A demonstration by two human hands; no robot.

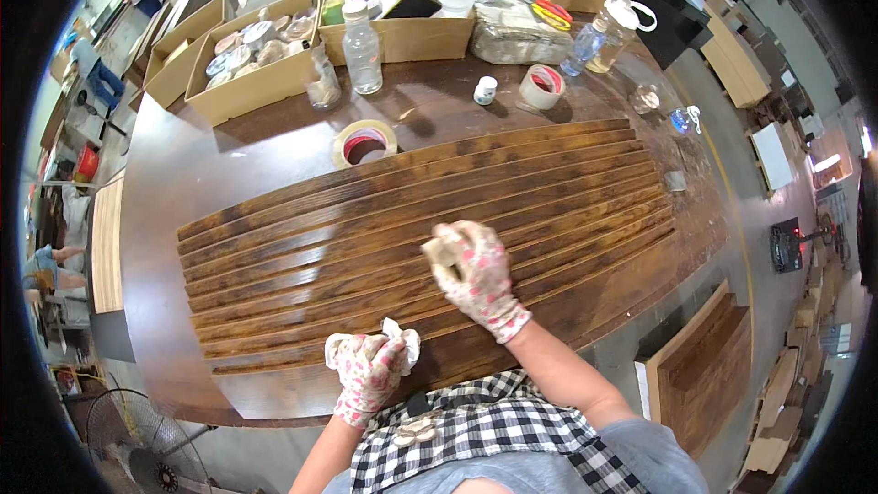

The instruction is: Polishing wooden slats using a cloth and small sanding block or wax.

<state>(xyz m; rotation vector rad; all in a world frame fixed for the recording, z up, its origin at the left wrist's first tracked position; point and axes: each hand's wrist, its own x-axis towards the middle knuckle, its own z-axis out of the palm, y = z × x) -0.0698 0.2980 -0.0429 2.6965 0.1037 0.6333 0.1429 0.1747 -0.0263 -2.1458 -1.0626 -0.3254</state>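
Note:
Several long dark-brown wooden strips (402,220) lie side by side on the table, their stain mottled and glossy at the left. My left hand (368,373), in a white glove with pink print, is closed on a crumpled white cloth (402,340) at the near edge of the strips. Over their middle is my right hand (480,279), gloved alike, with its fingers curled round a small beige pad (444,258). Whether that pad is folded cloth or a sanding piece cannot be made out.
Across the brown table (174,192) stand cardboard boxes (251,96) of small containers, a clear bottle (363,59), tape rolls (364,144) and a wrapped bundle (517,32) with scissors. A fan (151,448) is at lower left, a wooden panel (700,370) at lower right. People work far left.

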